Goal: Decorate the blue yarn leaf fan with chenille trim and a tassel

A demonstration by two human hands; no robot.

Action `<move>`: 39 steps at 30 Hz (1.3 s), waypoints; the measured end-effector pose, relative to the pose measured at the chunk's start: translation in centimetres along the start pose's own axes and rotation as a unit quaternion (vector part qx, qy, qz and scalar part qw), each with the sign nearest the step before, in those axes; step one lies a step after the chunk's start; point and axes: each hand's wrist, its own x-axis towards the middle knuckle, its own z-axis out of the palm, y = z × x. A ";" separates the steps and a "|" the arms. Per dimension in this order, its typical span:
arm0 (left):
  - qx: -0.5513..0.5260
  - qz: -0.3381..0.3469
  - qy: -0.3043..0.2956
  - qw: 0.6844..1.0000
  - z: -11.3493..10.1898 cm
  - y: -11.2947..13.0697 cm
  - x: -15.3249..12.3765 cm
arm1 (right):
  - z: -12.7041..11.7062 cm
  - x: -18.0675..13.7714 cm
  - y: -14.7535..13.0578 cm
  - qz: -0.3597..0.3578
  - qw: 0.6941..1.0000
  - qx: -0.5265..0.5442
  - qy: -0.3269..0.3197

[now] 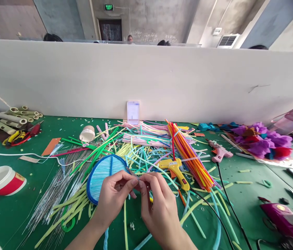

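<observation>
My left hand (113,197) and my right hand (156,205) meet low in the middle of the view, fingers pinched together on a thin grey wire (133,174). The wire's tip lies against the edge of a blue leaf-shaped piece (104,175) wound with pale blue strands, which rests on the green table. A yellow glue gun (175,170) lies just right of my hands, on a heap of coloured pipe cleaners (146,146).
A bundle of silver wires (58,187) lies to the left, with a red-and-white cup (2,180), bamboo tubes (11,118) and pliers (18,136) beyond. A pink glue gun (220,151), purple fabric flowers (262,140) and black cables (226,201) lie on the right. A white partition (146,80) stands behind.
</observation>
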 end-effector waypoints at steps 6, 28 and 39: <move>0.114 0.047 0.006 0.992 -0.3 0.0 0.2 | 0.0 0.4 0.6 0.147 0.974 0.165 -0.055; 0.043 0.022 -0.033 0.998 -0.1 -0.5 0.2 | 0.6 -0.1 1.3 0.200 0.932 0.288 -0.089; 0.069 -0.011 -0.092 0.993 -0.6 0.7 0.8 | -0.4 0.5 1.6 0.309 0.870 0.360 -0.132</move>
